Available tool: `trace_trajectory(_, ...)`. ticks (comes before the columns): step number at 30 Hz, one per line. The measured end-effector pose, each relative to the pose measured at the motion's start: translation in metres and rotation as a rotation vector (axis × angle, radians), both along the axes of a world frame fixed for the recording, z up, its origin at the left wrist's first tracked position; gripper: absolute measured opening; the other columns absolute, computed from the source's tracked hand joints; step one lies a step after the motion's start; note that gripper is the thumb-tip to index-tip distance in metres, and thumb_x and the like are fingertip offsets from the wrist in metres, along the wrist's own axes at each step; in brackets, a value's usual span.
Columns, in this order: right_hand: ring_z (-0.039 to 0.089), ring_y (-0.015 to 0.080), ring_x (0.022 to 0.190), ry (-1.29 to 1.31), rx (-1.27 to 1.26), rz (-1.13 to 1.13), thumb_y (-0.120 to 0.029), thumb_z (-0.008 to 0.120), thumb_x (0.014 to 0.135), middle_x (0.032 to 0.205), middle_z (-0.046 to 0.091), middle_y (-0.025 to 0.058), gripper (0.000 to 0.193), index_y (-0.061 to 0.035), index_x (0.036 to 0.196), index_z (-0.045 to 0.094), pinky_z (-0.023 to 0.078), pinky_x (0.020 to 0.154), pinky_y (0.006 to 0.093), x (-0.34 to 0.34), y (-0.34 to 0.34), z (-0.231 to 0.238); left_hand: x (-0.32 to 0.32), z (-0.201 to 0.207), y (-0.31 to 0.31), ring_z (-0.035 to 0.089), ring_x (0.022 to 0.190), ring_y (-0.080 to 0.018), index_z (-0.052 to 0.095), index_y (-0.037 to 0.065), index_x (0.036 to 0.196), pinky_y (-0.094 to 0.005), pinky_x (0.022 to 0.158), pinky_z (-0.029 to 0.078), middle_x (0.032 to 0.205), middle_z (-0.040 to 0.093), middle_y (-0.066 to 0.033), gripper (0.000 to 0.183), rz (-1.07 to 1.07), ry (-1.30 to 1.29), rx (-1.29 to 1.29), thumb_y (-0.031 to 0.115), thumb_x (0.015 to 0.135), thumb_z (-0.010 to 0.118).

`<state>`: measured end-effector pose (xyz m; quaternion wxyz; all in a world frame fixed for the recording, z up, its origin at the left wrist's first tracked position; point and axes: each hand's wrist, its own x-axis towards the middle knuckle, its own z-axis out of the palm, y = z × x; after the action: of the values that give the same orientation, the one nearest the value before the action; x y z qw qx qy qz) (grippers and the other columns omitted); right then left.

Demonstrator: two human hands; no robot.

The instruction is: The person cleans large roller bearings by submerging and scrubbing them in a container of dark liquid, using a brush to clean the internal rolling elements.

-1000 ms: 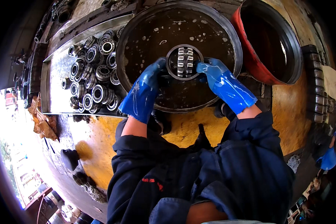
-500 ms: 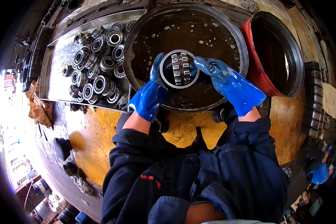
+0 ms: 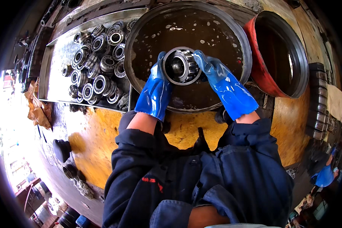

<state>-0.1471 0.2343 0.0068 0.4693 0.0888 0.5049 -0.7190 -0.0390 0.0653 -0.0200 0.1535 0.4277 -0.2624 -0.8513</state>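
Note:
Between my two blue-gloved hands is a large steel roller bearing (image 3: 182, 65), held over a wide round tub (image 3: 130, 72) of dark brown liquid. Its inner ring with the rollers sits tilted inside the outer ring, so the central bore shows. My left hand (image 3: 158, 81) grips the outer ring's left side, fingers pointing up along it. On the opposite side my right hand (image 3: 216, 74) closes on the ring, with its thumb and fingers partly hidden behind the bearing. Bubbles float on the liquid's surface.
Left of the tub, a metal tray (image 3: 57, 87) holds a heap of several smaller bearings (image 3: 100, 84). A red-sided drum (image 3: 254, 57) stands close on the right. Beyond it lies a row of dark metal rings (image 3: 321, 100). Far right, a person in blue (image 3: 325, 176) is visible.
The inner ring has turned within the outer ring, from showing its roller rows edge-on to showing its bore. My right hand has shifted slightly left and rotated more upright.

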Motion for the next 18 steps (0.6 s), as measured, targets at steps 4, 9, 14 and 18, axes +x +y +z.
trace_trajectory(4,0.064,0.0212,0.086,-0.160,-0.060,-0.073,-0.049,0.064,0.090,0.099,0.071,0.0064,0.046,-0.0105,0.114,0.070,0.053,0.078,0.0390,0.001,-0.007,-0.009,0.006,0.012,0.010,0.068,0.089,-0.0160,0.066,-0.005,0.113,-0.0276,0.083,0.056,0.100,0.073,-0.0104,0.040,0.002,0.019,-0.090,0.032,0.101,0.060)
trace_trajectory(9,0.064,0.0218,0.086,-0.279,-0.091,-0.151,-0.050,0.064,0.090,0.100,0.071,0.0061,0.046,-0.0116,0.114,0.070,0.053,0.079,0.0398,0.006,-0.012,-0.009,0.010,0.001,0.011,0.065,0.092,-0.0172,0.064,-0.004,0.119,-0.0296,0.084,0.052,0.105,0.072,-0.0103,0.039,-0.088,0.125,-0.051,0.031,0.102,0.058)
trace_trajectory(14,0.064,0.0224,0.086,-0.340,-0.086,-0.197,-0.051,0.063,0.090,0.101,0.072,0.0058,0.046,-0.0128,0.115,0.070,0.053,0.079,0.0406,0.007,-0.016,-0.011,0.021,0.014,0.015,0.067,0.095,-0.0211,0.063,0.004,0.114,-0.0366,0.086,0.057,0.109,0.069,-0.0091,0.019,-0.376,0.322,-0.239,0.016,0.100,0.055)
trace_trajectory(18,0.064,0.0251,0.092,-0.331,-0.114,-0.156,-0.056,0.056,0.091,0.106,0.071,0.0063,0.049,-0.0155,0.116,0.068,0.054,0.081,0.0435,0.008,-0.011,-0.020,0.019,0.018,0.014,0.070,0.095,-0.0217,0.065,0.004,0.117,-0.0374,0.087,0.057,0.106,0.071,-0.0095,0.027,-0.279,0.551,0.265,0.023,0.098,0.061)
